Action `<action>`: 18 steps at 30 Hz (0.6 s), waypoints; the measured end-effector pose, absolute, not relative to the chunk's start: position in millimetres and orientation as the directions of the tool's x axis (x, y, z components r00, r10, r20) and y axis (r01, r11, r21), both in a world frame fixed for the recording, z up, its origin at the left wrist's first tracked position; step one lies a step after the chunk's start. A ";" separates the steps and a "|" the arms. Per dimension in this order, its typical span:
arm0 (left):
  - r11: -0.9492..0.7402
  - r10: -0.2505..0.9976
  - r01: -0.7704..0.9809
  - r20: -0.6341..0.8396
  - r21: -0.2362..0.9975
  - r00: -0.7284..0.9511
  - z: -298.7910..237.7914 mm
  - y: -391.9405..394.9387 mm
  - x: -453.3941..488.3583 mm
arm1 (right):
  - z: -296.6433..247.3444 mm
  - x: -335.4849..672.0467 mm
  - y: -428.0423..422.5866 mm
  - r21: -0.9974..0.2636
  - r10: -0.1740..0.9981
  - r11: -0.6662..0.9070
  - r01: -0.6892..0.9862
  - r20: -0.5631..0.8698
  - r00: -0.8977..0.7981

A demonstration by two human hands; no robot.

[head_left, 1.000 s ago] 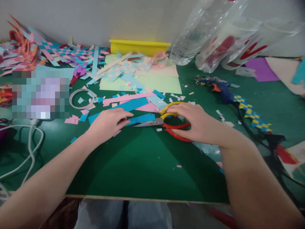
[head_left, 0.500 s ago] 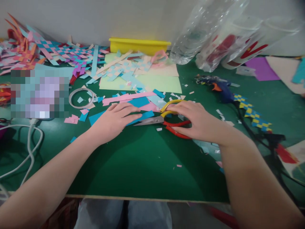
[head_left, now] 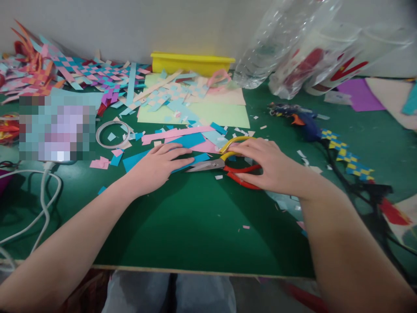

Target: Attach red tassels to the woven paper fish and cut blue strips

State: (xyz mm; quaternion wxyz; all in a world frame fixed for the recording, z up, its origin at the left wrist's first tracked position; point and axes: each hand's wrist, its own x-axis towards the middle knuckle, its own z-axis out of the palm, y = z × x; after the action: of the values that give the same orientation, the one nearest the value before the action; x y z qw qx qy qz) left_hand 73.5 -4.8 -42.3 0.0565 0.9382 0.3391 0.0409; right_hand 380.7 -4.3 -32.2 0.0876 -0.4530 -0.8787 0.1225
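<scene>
My left hand [head_left: 156, 167] lies palm down on a piece of blue paper [head_left: 133, 161], its fingers stretched out over it. Part of that paper is hidden under the hand. My right hand [head_left: 272, 167] is closed round the handles of scissors [head_left: 213, 164], one yellow and one red. The handles are spread, and the blades point left beside the blue paper close to my left fingertips. Just behind my hands lie pink strips [head_left: 182, 134], another blue piece [head_left: 189, 140] and small paper scraps.
A tape roll [head_left: 113, 145] and a blurred-out device [head_left: 61, 130] with a white cable [head_left: 44, 204] are on the left. Woven paper strips [head_left: 94, 71] and a yellow tray [head_left: 192, 64] line the back. A blue tool [head_left: 306, 124] with a black cord and plastic-wrapped cups [head_left: 339, 61] stand right.
The whole view has shifted very slightly. My hands, the scissors and the blue paper keep nearly the same places.
</scene>
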 end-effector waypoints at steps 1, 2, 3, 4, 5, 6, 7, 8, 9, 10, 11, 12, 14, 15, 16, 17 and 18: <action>-0.761 0.644 0.635 0.036 0.132 0.764 -42.4 -4.9 73.6 | -32.3 380.9 -4.1 -0.295 0.818 0.559 0.775 0.041 -0.574; -0.758 0.647 0.638 0.034 0.132 0.762 -42.5 -5.0 73.6 | -32.3 381.1 -4.0 -0.297 0.818 0.559 0.774 0.040 -0.574; -0.756 0.650 0.642 0.032 0.131 0.759 -42.4 -5.1 73.7 | -32.1 381.3 -3.9 -0.300 0.817 0.558 0.773 0.037 -0.576; -0.754 0.652 0.644 0.029 0.132 0.758 -42.3 -5.3 73.8 | -31.8 381.5 -3.9 -0.305 0.816 0.559 0.771 0.032 -0.578; -0.753 0.652 0.644 0.027 0.133 0.757 -42.1 -5.3 73.9 | -31.6 381.6 -4.0 -0.308 0.814 0.559 0.770 0.026 -0.580; -0.753 0.653 0.644 0.028 0.134 0.757 -42.0 -5.4 74.0 | -31.3 381.6 -4.1 -0.311 0.813 0.559 0.769 0.021 -0.582; -0.753 0.652 0.644 0.030 0.134 0.757 -42.0 -5.5 74.1 | -31.2 381.4 -4.3 -0.312 0.813 0.558 0.769 0.017 -0.583; -0.754 0.652 0.643 0.032 0.134 0.758 -41.9 -5.5 74.2 | -31.3 381.0 -4.5 -0.312 0.814 0.556 0.770 0.015 -0.581; -0.754 0.652 0.643 0.032 0.135 0.758 -42.0 -5.5 74.3 | -31.5 380.3 -4.7 -0.311 0.816 0.553 0.773 0.015 -0.578; -0.754 0.651 0.642 0.032 0.135 0.758 -42.1 -5.5 74.5 | -31.8 379.4 -4.9 -0.310 0.818 0.551 0.775 0.019 -0.574; -0.755 0.651 0.642 0.031 0.134 0.758 -42.2 -5.4 74.6 | -32.3 378.3 -5.2 -0.309 0.820 0.551 0.775 0.024 -0.572; -0.755 0.650 0.642 0.031 0.134 0.759 -42.3 -5.3 74.7 | -32.7 377.2 -5.4 -0.309 0.819 0.553 0.774 0.029 -0.573; -0.756 0.650 0.641 0.026 0.132 0.760 -42.4 -5.0 74.7 | -33.2 375.4 -5.9 -0.309 0.815 0.559 0.769 0.036 -0.578; -0.756 0.649 0.642 0.022 0.132 0.760 -42.4 -4.9 74.6 | -33.3 374.7 -6.1 -0.310 0.812 0.564 0.766 0.038 -0.582; -0.754 0.650 0.643 0.017 0.132 0.760 -42.4 -4.7 74.6 | -33.2 374.4 -6.3 -0.311 0.808 0.568 0.762 0.038 -0.588; -0.753 0.652 0.645 0.011 0.133 0.758 -42.4 -4.7 74.4 | -32.9 374.2 -6.5 -0.312 0.805 0.572 0.759 0.037 -0.592; -0.751 0.654 0.647 0.007 0.135 0.757 -42.5 -4.7 74.3 | -32.6 374.1 -6.6 -0.312 0.803 0.574 0.757 0.038 -0.594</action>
State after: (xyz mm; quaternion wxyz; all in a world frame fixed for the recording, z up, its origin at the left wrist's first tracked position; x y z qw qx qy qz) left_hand 74.3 -4.7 -42.5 0.0622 0.9352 0.3477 0.0270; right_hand 374.1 -6.6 -32.6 0.0879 -0.4418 -0.8829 0.1328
